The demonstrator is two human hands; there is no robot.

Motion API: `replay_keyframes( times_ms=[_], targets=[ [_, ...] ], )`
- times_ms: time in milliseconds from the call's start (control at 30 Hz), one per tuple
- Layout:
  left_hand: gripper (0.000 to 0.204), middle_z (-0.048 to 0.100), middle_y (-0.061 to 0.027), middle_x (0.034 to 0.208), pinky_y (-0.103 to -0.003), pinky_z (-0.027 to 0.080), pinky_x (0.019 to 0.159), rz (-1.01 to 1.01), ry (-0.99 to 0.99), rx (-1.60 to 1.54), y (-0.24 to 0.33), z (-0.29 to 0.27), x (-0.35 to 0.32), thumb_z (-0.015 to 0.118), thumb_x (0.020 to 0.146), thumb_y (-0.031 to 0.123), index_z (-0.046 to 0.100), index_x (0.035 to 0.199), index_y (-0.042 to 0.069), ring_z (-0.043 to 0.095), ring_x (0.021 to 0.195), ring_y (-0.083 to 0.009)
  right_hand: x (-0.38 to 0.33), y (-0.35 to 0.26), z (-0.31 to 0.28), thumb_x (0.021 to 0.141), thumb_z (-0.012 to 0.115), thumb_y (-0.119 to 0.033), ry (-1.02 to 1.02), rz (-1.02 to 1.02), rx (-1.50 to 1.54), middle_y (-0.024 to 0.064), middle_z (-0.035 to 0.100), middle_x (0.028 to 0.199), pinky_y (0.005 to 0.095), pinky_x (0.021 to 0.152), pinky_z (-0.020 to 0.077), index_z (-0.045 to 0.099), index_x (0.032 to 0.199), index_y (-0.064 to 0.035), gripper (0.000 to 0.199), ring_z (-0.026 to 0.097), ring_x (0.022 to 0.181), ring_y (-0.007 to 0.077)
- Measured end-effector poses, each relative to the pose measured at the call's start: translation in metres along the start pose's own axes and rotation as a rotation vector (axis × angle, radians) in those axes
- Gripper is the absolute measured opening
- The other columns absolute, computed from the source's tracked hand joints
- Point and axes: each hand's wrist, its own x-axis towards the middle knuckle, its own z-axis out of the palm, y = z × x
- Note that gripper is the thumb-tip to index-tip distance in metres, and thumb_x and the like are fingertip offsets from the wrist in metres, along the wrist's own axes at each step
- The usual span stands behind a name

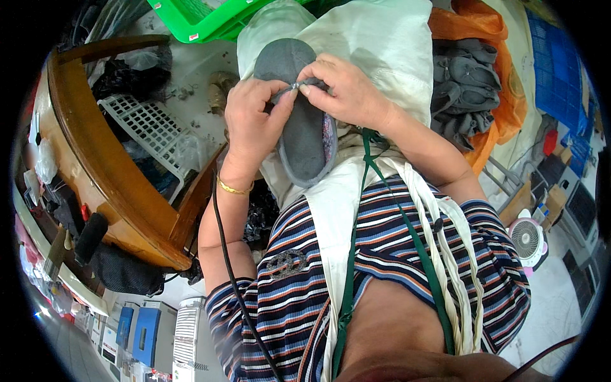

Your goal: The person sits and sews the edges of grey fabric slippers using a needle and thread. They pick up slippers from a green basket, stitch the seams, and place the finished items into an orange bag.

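Observation:
A grey fabric slipper (305, 149) lies along my lap on the white apron (369, 48), with its rounded toe end away from me. Patterned lining shows at its right edge. My left hand (254, 121) and my right hand (349, 92) meet over the slipper's middle, thumbs and forefingers pinched together. Between them they grip the slipper's grey edge band (312, 83), raised across its opening. A small shiny bit sits at the fingertips, too small to name. My fingers partly hide the band.
At my left stands a curved wooden table edge (95, 172) beside a white plastic grid basket (146, 127). Ahead is a green crate (203, 28). To my right, an orange bag (503, 95) holds grey slippers (464, 86); a small white fan (527, 239) stands beyond. A black cord (223, 239) crosses my left arm.

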Motion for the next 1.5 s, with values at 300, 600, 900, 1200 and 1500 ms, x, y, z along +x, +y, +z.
replay_keyframes(
  times_ms=[300, 600, 900, 1200, 1500],
  targets=[
    [0.024, 0.063, 0.0012, 0.072, -0.022, 0.044, 0.06, -0.491, -0.065, -0.486, -0.009, -0.002, 0.013, 0.073, 0.087, 0.021, 0.071, 0.088, -0.003, 0.052, 0.066, -0.0052, -0.003, -0.01, -0.009, 0.084, 0.07, -0.029, -0.133, 0.043, -0.299, 0.0119, 0.059, 0.08, 0.0403, 0.064, 0.0474, 0.061, 0.08, -0.004, 0.027, 0.059, 0.074, 0.0323],
    [0.034, 0.058, 0.0004, 0.066, -0.025, 0.042, 0.057, -0.529, -0.095, -0.35, -0.031, 0.003, 0.028, 0.069, 0.09, 0.032, 0.068, 0.085, -0.001, 0.05, 0.063, -0.0069, 0.007, 0.022, -0.037, 0.091, 0.066, -0.026, 0.107, -0.017, -0.632, 0.0064, 0.062, 0.076, 0.0354, 0.06, 0.0493, 0.063, 0.079, -0.0039, 0.025, 0.062, 0.071, 0.023],
    [0.034, 0.062, -0.0161, 0.073, -0.041, 0.046, 0.064, -0.206, -0.072, 0.069, -0.026, 0.002, 0.029, 0.061, 0.093, 0.032, 0.064, 0.084, -0.001, 0.059, 0.07, -0.0315, 0.036, -0.013, 0.03, 0.101, 0.056, -0.018, 0.359, 0.166, 1.412, 0.0037, 0.063, 0.088, 0.0259, 0.078, 0.0477, 0.061, 0.097, -0.0033, 0.016, 0.06, 0.08, 0.0129],
    [0.023, 0.058, -0.0162, 0.079, -0.045, 0.045, 0.068, -0.056, -0.074, 0.099, -0.037, 0.009, 0.017, 0.065, 0.09, 0.025, 0.061, 0.084, 0.003, 0.056, 0.078, -0.0369, -0.016, -0.018, 0.009, 0.104, 0.046, -0.019, 0.138, 0.245, 1.387, 0.0006, 0.045, 0.085, 0.0346, 0.087, 0.0409, 0.051, 0.091, -0.0064, 0.02, 0.044, 0.075, 0.0115],
    [0.037, 0.062, -0.0122, 0.108, -0.042, 0.046, 0.088, 0.256, -0.093, 0.421, 0.008, -0.015, 0.031, 0.075, 0.075, 0.024, 0.062, 0.106, 0.008, 0.056, 0.104, -0.0329, -0.008, -0.015, 0.019, 0.104, 0.049, -0.021, 0.206, 0.172, 1.22, 0.0009, 0.057, 0.086, 0.0243, 0.077, 0.0451, 0.058, 0.092, -0.0029, 0.024, 0.051, 0.078, 0.0092]
  ],
)
